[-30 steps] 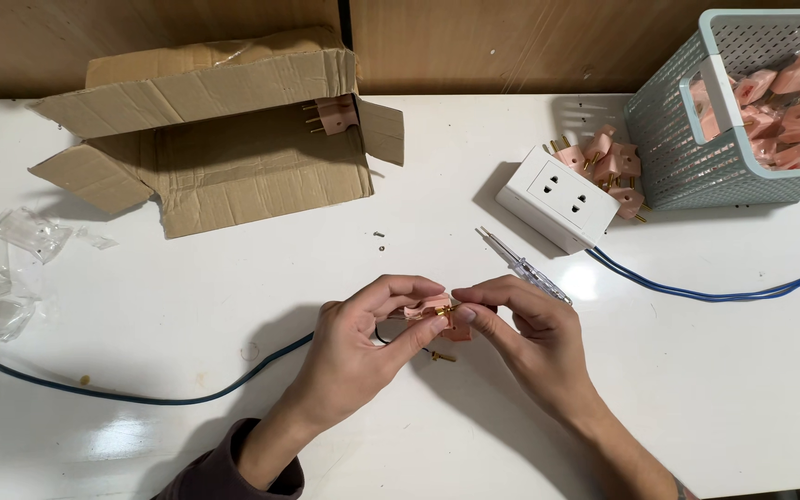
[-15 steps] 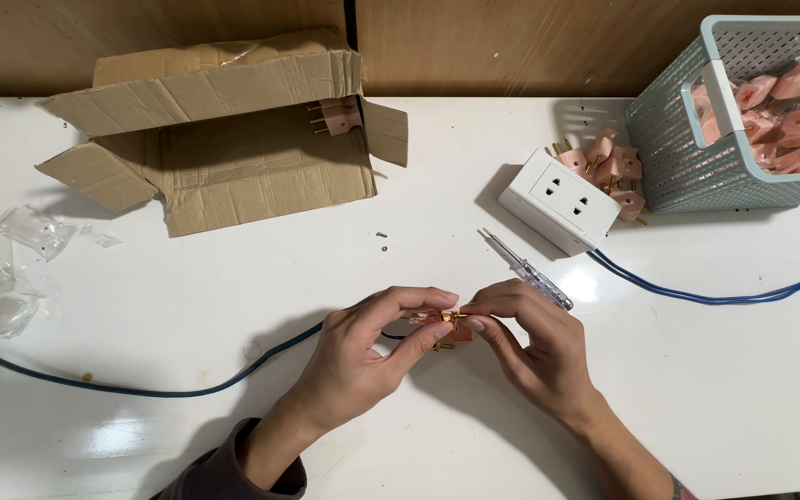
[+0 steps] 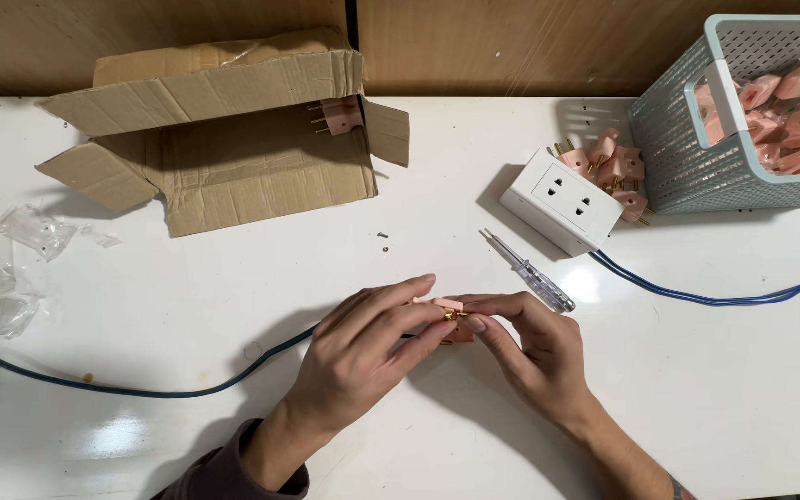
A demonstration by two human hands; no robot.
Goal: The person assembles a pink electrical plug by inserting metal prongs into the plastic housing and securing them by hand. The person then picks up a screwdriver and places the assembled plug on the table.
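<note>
Here both hands, left hand (image 3: 363,347) and right hand (image 3: 530,347), pinch a pink plug (image 3: 451,315) over the desk (image 3: 418,213); its halves look unjoined, the screwdriver (image 3: 530,271) lying nearby, unused

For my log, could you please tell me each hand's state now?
Left hand: closed on the pink plug.
Right hand: closed on the same plug.
</note>
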